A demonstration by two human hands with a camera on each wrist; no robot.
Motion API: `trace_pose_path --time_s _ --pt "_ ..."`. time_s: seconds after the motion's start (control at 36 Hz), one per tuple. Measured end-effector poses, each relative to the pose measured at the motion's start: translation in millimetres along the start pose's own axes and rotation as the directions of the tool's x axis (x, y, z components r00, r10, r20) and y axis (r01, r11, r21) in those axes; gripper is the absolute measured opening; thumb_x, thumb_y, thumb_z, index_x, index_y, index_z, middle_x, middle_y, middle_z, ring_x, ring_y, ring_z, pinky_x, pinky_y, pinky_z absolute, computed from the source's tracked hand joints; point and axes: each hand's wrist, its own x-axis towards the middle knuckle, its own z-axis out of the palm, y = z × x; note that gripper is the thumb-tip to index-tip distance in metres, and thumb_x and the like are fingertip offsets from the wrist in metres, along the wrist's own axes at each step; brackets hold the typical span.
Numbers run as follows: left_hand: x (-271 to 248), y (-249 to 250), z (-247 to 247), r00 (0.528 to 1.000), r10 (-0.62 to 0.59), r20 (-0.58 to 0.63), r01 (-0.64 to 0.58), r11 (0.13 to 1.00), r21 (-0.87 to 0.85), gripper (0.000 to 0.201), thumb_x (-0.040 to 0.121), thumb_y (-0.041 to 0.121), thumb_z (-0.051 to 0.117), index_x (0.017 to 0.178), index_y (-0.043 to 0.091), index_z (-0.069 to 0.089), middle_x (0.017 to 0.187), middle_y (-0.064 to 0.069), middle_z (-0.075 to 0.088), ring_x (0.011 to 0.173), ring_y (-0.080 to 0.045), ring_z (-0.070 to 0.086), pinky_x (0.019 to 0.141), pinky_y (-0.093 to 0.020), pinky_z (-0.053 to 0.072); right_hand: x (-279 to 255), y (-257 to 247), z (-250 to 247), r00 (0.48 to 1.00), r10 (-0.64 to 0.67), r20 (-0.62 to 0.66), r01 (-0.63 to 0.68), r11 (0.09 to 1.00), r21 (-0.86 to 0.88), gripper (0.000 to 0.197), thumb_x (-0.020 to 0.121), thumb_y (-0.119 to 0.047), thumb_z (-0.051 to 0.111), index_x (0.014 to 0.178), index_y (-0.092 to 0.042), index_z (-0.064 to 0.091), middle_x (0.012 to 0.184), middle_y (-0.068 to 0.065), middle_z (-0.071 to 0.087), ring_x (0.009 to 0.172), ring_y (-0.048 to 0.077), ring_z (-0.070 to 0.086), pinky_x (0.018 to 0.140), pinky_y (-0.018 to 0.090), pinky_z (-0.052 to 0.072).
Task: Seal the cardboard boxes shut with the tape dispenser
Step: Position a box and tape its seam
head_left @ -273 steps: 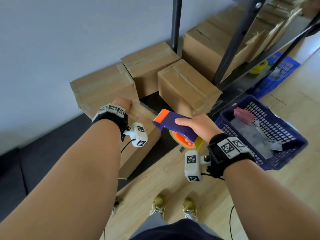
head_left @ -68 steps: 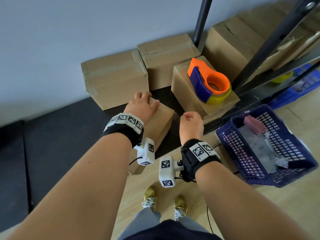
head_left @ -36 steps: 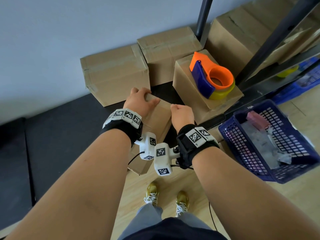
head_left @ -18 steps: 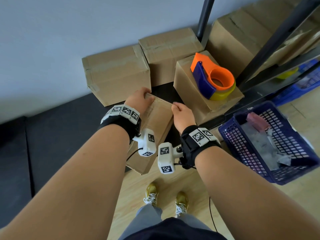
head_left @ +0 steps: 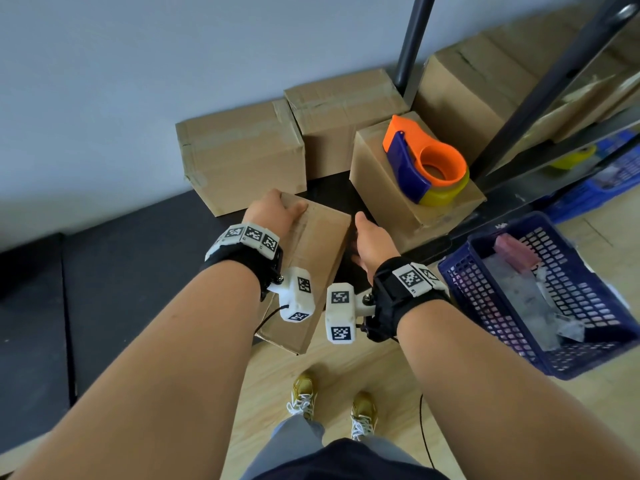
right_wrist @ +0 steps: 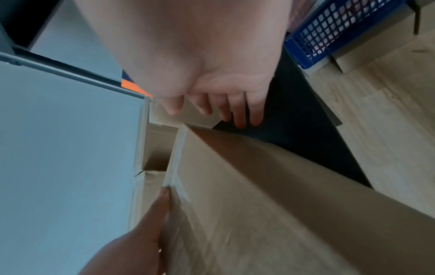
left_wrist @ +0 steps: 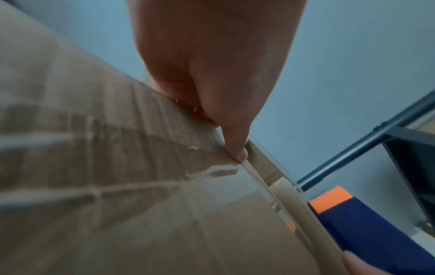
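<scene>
A small cardboard box (head_left: 322, 244) with clear tape on its face is tilted up between my hands, over the edge of the black mat. My left hand (head_left: 273, 213) grips its far left corner, fingers curled over the edge and thumb (left_wrist: 237, 152) pressed on the taped face (left_wrist: 117, 186). My right hand (head_left: 370, 237) lies along the box's right side with fingers (right_wrist: 240, 115) straight, reaching past the far corner of the box (right_wrist: 259, 186). The orange and blue tape dispenser (head_left: 426, 161) lies untouched on a neighbouring box (head_left: 381, 195).
Two taped boxes (head_left: 242, 161) (head_left: 343, 109) stand against the grey wall. A larger box (head_left: 467, 95) sits behind a black shelf post (head_left: 412, 39). A blue basket (head_left: 485, 299) is on the wood floor to the right. My feet (head_left: 304, 396) are below the held box.
The dispenser left my right hand and now lies on the neighbouring box. My right hand has come onto the near box's right side, and the box has tipped up toward me.
</scene>
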Motion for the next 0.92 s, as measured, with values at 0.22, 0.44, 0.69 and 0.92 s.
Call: trace_pose_path --time_s 0.22,0.44,0.69,0.92 --pt "-11.1 -23.1 -19.1 0.979 -0.185 -0.088 0.184 0.983 -0.024 0.053 0.093 0.052 0.048 0.091 0.001 0.060 0.080 -0.012 0.060 0.080 -0.032 0.058 0.069 -0.034 0.041 -9.8 9.0 -11.3 0.999 0.003 0.048 0.007 0.978 -0.210 0.050 0.106 -0.044 0.038 0.132 -0.004 0.053 0.116 0.012 0.056 0.115 0.031 0.057 0.105 0.046 0.046" --pt "-32.3 -62.0 -17.5 0.920 -0.351 -0.174 0.327 0.933 -0.151 0.057 0.088 0.061 0.039 0.085 0.009 0.060 0.080 -0.007 0.061 0.071 -0.028 0.056 0.059 -0.032 0.039 -16.6 13.5 -15.9 0.993 -0.118 0.002 0.111 0.927 -0.357 0.073 0.097 -0.061 0.047 0.146 -0.007 0.044 0.143 0.012 0.052 0.129 0.030 0.050 0.104 0.039 0.038" --pt "-73.4 -57.6 -18.8 0.928 -0.335 -0.163 0.363 0.911 0.195 0.037 0.095 0.018 0.037 0.130 0.028 0.045 0.085 -0.007 0.058 0.075 -0.024 0.059 0.066 -0.035 0.052 -20.9 20.4 -12.4 0.988 -0.151 -0.015 0.145 0.969 -0.198 0.078 0.087 -0.034 0.073 0.150 -0.013 0.033 0.141 0.011 0.052 0.124 0.033 0.055 0.104 0.051 0.048" --pt "-64.2 -87.0 -4.1 0.844 -0.522 -0.122 0.497 0.847 -0.189 0.082 0.085 0.079 0.023 0.083 0.006 0.062 0.084 -0.011 0.066 0.068 -0.025 0.059 0.054 -0.030 0.040 -18.3 17.9 -4.8 0.961 -0.275 -0.001 0.260 0.909 -0.327 0.055 0.093 -0.015 0.066 0.143 -0.017 0.044 0.135 0.005 0.059 0.123 0.027 0.056 0.098 0.037 0.045"
